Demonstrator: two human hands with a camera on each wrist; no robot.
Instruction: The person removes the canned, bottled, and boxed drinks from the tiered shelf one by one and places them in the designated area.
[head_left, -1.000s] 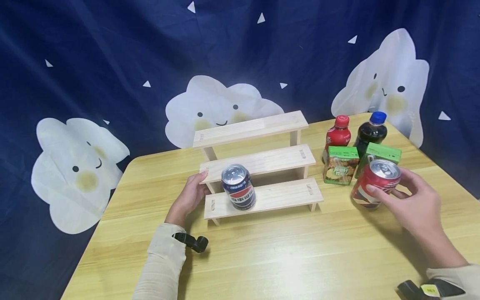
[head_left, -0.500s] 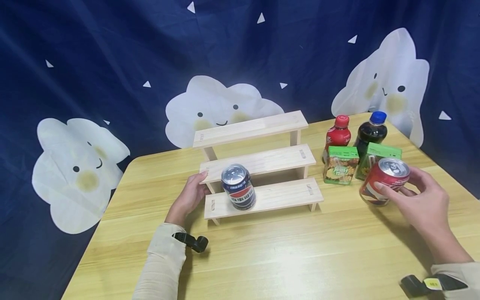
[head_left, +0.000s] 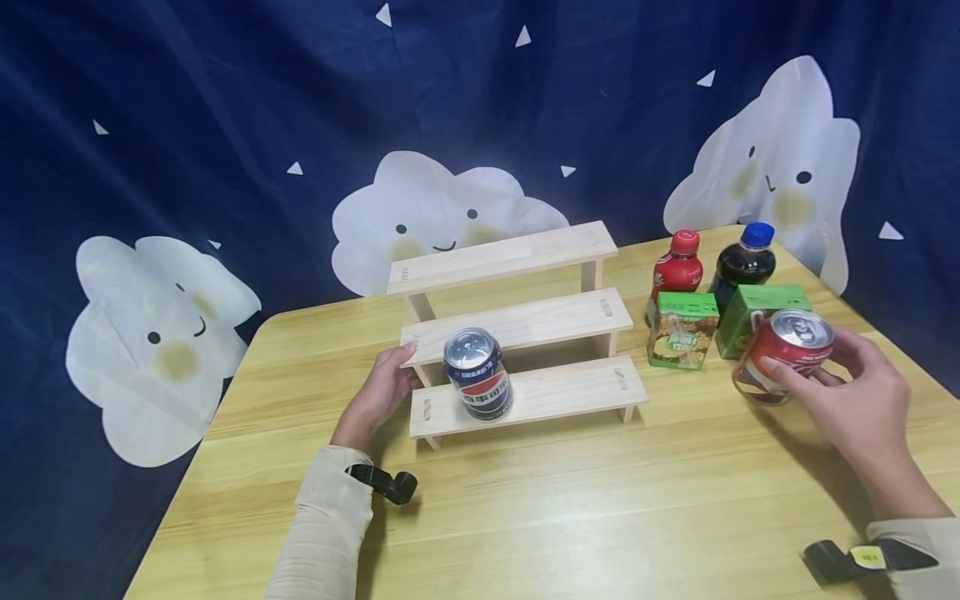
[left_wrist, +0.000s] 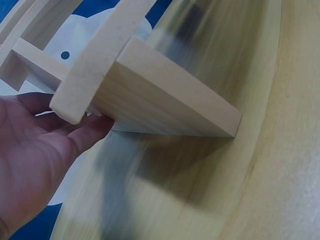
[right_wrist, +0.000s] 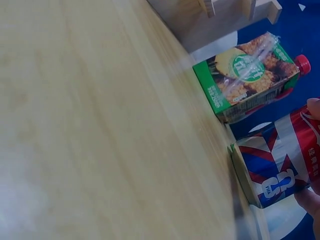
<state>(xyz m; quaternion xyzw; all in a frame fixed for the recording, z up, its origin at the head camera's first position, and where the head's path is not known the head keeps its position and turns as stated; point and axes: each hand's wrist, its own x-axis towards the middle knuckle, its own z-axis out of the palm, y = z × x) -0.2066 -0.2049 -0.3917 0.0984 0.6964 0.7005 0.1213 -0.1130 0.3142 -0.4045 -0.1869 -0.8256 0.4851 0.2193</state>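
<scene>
My right hand [head_left: 862, 400] holds a red soda can [head_left: 783, 354] round its side, at the right of the head view. In the right wrist view the can [right_wrist: 282, 157] shows a blue, white and red pattern; whether its base touches the table I cannot tell. My left hand [head_left: 378, 396] grips the left end of the middle step of a three-step wooden display rack [head_left: 525, 321]. The left wrist view shows those fingers around the board end [left_wrist: 82, 90]. A dark blue Pepsi can [head_left: 478, 375] stands upright on the lowest step, left of its middle.
Behind the red can stand two green juice cartons, one with fruit pictures [head_left: 682, 331] and one partly hidden [head_left: 772, 298]. Further back are a red bottle [head_left: 675, 271] and a dark bottle with a blue cap [head_left: 742, 267]. A blue curtain [head_left: 465, 83] hangs beyond the wooden table [head_left: 525, 508].
My right hand has moved the red can to the right and slightly back, from the front of the cartons. My left hand, the rack and the Pepsi can stay in place.
</scene>
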